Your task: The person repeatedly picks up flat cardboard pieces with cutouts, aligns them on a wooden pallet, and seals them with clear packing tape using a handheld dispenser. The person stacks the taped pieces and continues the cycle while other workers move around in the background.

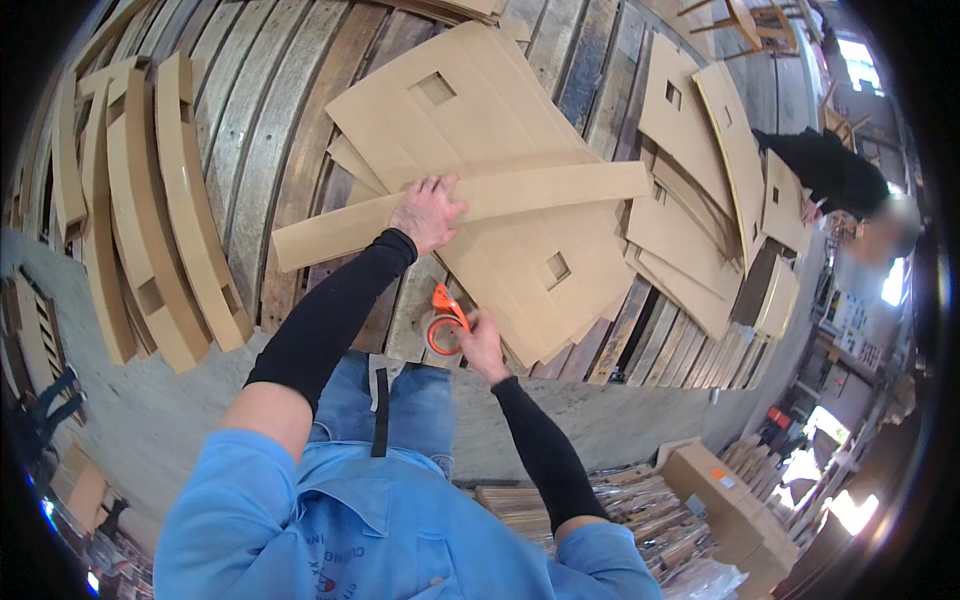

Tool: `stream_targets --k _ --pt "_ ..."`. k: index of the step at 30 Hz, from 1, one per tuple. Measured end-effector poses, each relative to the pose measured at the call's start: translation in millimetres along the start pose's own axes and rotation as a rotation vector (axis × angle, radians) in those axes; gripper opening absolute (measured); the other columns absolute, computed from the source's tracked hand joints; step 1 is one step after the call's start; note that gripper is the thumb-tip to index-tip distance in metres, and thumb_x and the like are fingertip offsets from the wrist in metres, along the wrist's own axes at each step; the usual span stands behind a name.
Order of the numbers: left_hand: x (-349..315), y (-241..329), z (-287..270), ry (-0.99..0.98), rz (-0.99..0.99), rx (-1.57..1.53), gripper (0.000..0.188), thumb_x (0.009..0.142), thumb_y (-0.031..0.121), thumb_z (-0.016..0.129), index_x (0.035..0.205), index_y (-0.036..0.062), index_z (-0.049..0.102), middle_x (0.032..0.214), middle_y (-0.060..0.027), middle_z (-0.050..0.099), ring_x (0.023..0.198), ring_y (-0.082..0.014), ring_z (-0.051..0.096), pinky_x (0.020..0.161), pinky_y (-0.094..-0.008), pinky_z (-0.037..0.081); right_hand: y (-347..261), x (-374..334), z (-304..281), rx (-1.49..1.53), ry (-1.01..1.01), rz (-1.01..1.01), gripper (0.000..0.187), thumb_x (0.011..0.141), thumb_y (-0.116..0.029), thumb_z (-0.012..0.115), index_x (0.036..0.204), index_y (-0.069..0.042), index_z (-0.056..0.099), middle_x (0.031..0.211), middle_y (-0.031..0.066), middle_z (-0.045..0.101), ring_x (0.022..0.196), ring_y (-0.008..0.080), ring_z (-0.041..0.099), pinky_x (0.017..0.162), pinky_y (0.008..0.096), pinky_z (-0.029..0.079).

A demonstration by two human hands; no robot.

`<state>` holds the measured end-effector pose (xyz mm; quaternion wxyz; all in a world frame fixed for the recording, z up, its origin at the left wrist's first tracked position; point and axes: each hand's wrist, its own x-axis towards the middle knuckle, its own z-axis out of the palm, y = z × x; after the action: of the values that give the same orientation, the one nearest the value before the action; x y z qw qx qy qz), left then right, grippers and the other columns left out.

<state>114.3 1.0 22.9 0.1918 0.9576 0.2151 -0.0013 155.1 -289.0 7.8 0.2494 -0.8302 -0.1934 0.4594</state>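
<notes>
A long, narrow folded cardboard strip (560, 190) lies slantwise across a pile of flat cardboard sheets (390, 125) with square cut-outs. My left hand (428, 212) grips the strip left of its middle, fingers bent over it from above. Nearer my body, my right hand (483, 345) is closed around an orange tape dispenser (447, 318) with a roll of tape in it. The dispenser is just off the near corner of the sheets, apart from the strip. Part of its handle is hidden by my fingers.
The slatted wooden platform (265, 110) carries several long folded cardboard pieces (150, 220) at left. More sheets with cut-outs (690, 190) lie at right, where another person (830, 180) in dark sleeves is close by. A cardboard box (730, 510) and wrapped stacks (640, 515) stand behind me.
</notes>
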Motion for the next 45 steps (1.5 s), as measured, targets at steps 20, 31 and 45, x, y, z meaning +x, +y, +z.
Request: stream_targets --k 20,31,45 --pt "1.0 5.4 5.3 0.003 0.000 0.035 0.031 0.078 0.039 0.078 0.104 0.0234 0.072 0.138 -0.0119 0.050 0.122 -0.0306 0.054 0.097 -0.0478 0.045 -231.1 100.3 -108.6 -0.727 0.300 -0.554 0.038 0.078 -0.017 0.072 0.115 -0.007 0.077 0.128 0.0161 0.070 0.109 0.0379 0.069 0.096 0.0460 0.055" --pt "-1.0 7.6 9.6 0.034 -0.026 0.075 0.040 0.072 0.033 0.081 0.109 0.0217 0.072 0.151 -0.0148 0.045 0.132 -0.0332 0.050 0.094 -0.0503 0.046 -139.3 19.4 -102.6 -0.653 0.336 -0.622 0.040 0.077 -0.012 0.075 0.117 -0.010 0.072 0.138 0.0156 0.064 0.094 0.0385 0.070 0.082 0.0473 0.058" --pt "79.5 -44.2 -9.9 -0.390 0.087 -0.595 0.070 0.074 0.020 0.081 0.137 0.0041 0.056 0.157 -0.0220 0.043 0.144 -0.0348 0.044 0.117 -0.0488 0.040 -151.3 52.4 -93.6 -0.526 0.440 -0.781 0.042 0.079 -0.013 0.077 0.120 -0.009 0.073 0.143 0.0106 0.061 0.093 0.0365 0.067 0.083 0.0451 0.056"
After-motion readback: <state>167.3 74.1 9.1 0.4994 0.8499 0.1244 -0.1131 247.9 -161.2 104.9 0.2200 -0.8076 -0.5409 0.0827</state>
